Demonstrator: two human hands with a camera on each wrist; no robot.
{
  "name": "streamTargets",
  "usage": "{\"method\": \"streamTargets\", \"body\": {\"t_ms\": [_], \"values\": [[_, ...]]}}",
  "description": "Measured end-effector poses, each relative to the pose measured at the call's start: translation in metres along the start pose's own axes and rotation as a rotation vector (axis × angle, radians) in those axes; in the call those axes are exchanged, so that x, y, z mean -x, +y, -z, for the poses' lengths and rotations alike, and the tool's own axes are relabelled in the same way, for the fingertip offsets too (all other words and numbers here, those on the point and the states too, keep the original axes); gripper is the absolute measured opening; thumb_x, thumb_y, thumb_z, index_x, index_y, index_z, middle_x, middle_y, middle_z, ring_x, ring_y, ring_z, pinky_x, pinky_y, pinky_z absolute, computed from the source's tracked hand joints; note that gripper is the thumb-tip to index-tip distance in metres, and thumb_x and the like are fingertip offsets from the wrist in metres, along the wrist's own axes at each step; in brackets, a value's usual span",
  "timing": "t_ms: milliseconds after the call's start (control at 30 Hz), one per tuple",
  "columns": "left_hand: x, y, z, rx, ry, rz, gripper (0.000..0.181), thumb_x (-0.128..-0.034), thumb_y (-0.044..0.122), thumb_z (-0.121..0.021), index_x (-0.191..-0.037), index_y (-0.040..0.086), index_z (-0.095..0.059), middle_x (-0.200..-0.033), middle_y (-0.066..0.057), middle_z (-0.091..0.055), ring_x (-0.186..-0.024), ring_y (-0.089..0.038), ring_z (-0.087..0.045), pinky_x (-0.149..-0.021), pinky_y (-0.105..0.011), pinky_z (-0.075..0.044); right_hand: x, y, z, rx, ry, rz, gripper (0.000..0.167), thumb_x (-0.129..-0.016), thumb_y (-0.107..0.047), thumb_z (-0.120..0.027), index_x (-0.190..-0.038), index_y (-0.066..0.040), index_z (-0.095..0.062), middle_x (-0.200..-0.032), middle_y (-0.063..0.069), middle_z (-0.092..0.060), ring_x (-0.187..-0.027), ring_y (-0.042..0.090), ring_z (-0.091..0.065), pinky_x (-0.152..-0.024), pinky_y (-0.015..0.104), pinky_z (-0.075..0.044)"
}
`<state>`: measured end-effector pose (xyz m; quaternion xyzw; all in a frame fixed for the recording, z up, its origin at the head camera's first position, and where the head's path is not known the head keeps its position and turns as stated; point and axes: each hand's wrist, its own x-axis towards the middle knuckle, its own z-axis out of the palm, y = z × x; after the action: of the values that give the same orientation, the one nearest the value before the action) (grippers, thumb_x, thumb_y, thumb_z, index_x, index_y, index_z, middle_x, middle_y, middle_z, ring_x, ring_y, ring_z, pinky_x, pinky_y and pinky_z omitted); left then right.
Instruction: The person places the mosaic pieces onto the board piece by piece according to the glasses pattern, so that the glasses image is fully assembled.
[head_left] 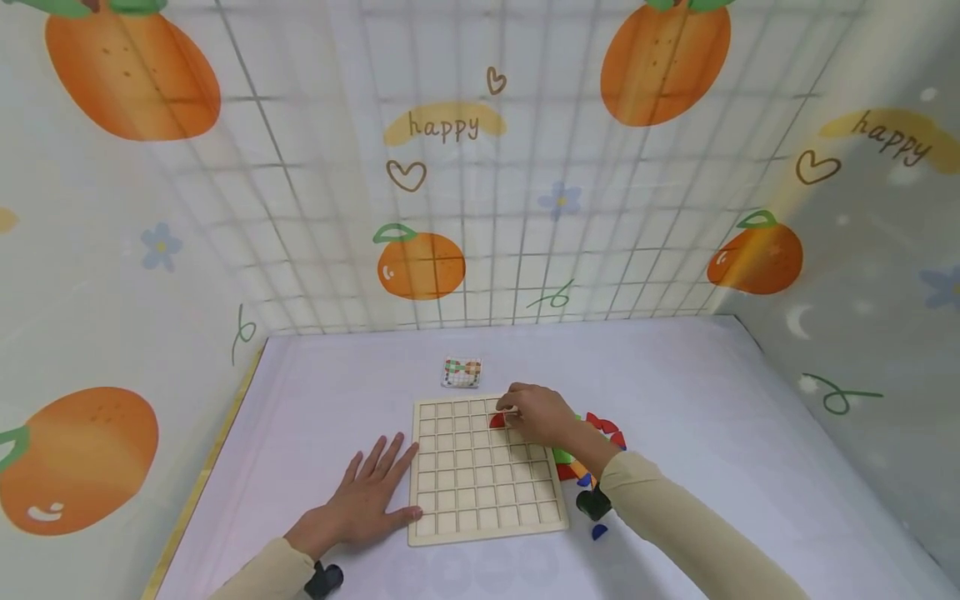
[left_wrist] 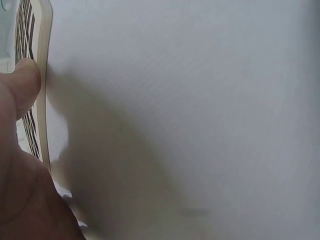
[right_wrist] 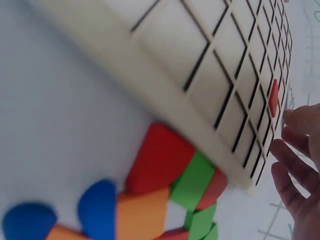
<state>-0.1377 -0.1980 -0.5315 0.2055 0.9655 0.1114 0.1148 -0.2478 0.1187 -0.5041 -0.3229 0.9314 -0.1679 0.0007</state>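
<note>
A square wooden grid board (head_left: 487, 537) lies flat on the table. My left hand (head_left: 367, 500) rests spread beside its left edge, and in the left wrist view the thumb (left_wrist: 29, 82) presses on the frame. Above the far right part of the board, my right hand (head_left: 540, 414) has its fingers bent, with the tips close to the surface. A red curved-edge piece (head_left: 497, 422) sits in a grid cell just by those fingertips; the right wrist view shows the same red piece (right_wrist: 273, 98). Whether anything is between the fingertips is hidden.
Loose red, green, orange and blue pieces (right_wrist: 142, 212) lie in a cluster against the board's right side, partly under the right forearm. One blue piece (head_left: 599, 532) lies nearer. A small pattern card (head_left: 462, 372) lies beyond the board. Printed curtains surround the table.
</note>
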Motion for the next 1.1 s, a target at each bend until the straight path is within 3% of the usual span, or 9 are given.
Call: {"method": "streamTargets", "body": {"t_ms": [467, 667, 933, 1100], "values": [[0.000, -0.001, -0.001, -0.021, -0.005, 0.002, 0.096, -0.0885, 0.074, -0.046, -0.159, 0.017, -0.014, -0.164, -0.012, -0.006, -0.148, -0.037, -0.001, -0.113, -0.064, -0.006, 0.039, 0.028, 0.008, -0.007, -0.042, -0.112, 0.019, -0.089, -0.019, -0.075, -0.108, -0.017, -0.076, -0.095, -0.007, -0.064, -0.079, 0.009, -0.059, -0.070, 0.025, -0.052], [0.000, 0.000, 0.001, -0.032, -0.009, 0.010, 0.097, -0.0874, 0.076, -0.044, -0.159, 0.018, -0.015, -0.164, -0.011, -0.007, -0.148, -0.036, -0.001, -0.114, -0.063, -0.006, 0.060, 0.035, 0.009, -0.012, -0.044, -0.101, 0.016, -0.087, -0.019, -0.078, -0.103, -0.018, -0.077, -0.093, -0.007, -0.064, -0.080, 0.010, -0.060, -0.070, 0.024, -0.053], [0.001, 0.000, 0.001, -0.030, -0.002, 0.005, 0.096, -0.0878, 0.076, -0.044, -0.159, 0.018, -0.015, -0.164, -0.012, -0.007, -0.148, -0.036, -0.001, -0.114, -0.063, -0.007, 0.074, 0.035, 0.015, -0.015, -0.046, -0.077, 0.013, -0.084, -0.020, -0.080, -0.097, -0.018, -0.078, -0.090, -0.010, -0.063, -0.080, 0.009, -0.058, -0.072, 0.024, -0.053], [0.001, -0.001, -0.002, -0.017, 0.009, -0.002, 0.096, -0.0882, 0.074, -0.045, -0.159, 0.017, -0.016, -0.164, -0.012, -0.007, -0.148, -0.036, -0.002, -0.113, -0.063, -0.007, 0.085, 0.037, 0.021, -0.046, -0.132, -0.089, 0.012, -0.081, -0.022, -0.083, -0.090, -0.021, -0.076, -0.079, -0.016, -0.058, -0.072, 0.007, -0.054, -0.064, 0.021, -0.050]]}}
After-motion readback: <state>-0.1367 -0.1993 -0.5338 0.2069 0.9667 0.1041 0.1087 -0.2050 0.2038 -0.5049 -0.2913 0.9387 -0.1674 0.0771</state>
